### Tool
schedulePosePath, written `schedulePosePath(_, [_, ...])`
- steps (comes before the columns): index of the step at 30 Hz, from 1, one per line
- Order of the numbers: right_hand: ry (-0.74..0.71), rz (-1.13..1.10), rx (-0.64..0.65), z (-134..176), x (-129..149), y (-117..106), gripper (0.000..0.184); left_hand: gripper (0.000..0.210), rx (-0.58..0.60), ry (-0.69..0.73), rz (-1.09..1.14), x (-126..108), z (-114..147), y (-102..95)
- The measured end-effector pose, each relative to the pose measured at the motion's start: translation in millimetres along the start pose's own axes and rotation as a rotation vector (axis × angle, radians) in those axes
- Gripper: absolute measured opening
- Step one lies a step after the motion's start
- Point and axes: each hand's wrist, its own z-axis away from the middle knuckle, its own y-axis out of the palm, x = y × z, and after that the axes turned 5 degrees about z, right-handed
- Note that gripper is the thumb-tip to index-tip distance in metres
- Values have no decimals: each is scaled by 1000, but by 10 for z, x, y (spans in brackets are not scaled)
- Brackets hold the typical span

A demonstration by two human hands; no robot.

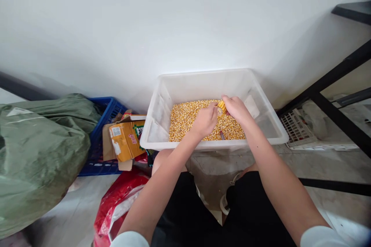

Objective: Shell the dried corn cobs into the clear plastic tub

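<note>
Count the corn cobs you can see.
1: the corn cob, between the left hand and the right hand, above the kernels in the tub. Others could be buried.

At twelve o'clock, a white wall. Between eight and nine, a green sack partly covering a blue crate — at eight, an orange-brown carton; at seven, a red bag. Toward three, a black frame — near it, a pale latticed basket.

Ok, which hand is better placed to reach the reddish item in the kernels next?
Probably the left hand: it looks nearer the item, while the right hand seems to grip the cob more fully.
</note>
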Motion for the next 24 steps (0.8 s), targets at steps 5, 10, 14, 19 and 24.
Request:
schedulePosePath(5, [-17, -56, -15, -39, -48, 3, 56, 38, -71, 54, 23, 1, 1, -13])
schedulePosePath(10, [34, -101, -20, -84, -72, 19, 61, 46, 63, 51, -289, -79, 41, -8])
schedulePosePath(14, [19, -52, 20, -55, -34, 4, 63, 53, 85, 58, -447, -128, 39, 13])
schedulePosePath(19, [1, 48, 15, -23, 6, -16, 56, 60, 141, 76, -506, -169, 29, 24])
schedulePosePath(24, [-8, 104, 1, -34, -7, 6, 45, 52, 183, 78, -527, -202, 29, 25])
